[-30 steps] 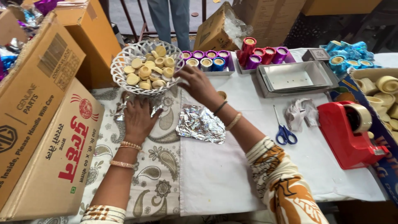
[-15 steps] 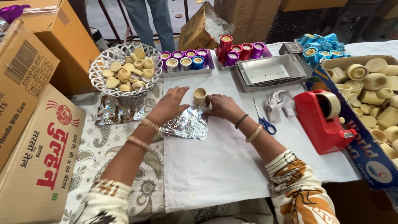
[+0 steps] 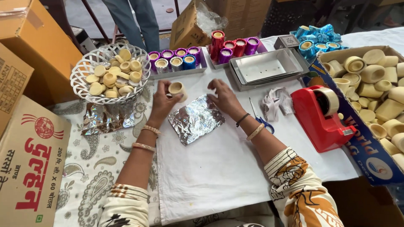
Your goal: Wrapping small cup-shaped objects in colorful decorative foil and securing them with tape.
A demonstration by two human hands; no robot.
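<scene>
My left hand holds a small cream wax cup by its side, above the far edge of a crinkled silver foil sheet lying on the white cloth. My right hand hovers just right of the cup, fingers spread and empty, with its fingertips near the foil's far right corner. A white wire basket of bare cream cups stands to the left of my left hand.
Trays of foil-wrapped cups and red ones, an empty metal tray, a red tape dispenser, blue-handled scissors, a cardboard box of bare cups at right, cartons at left. A person's legs stand beyond the table.
My right hand took a cup from the basket and brought it over the foil. The left hand now holds the cup alone, and the right hand has let go and drawn slightly right.
</scene>
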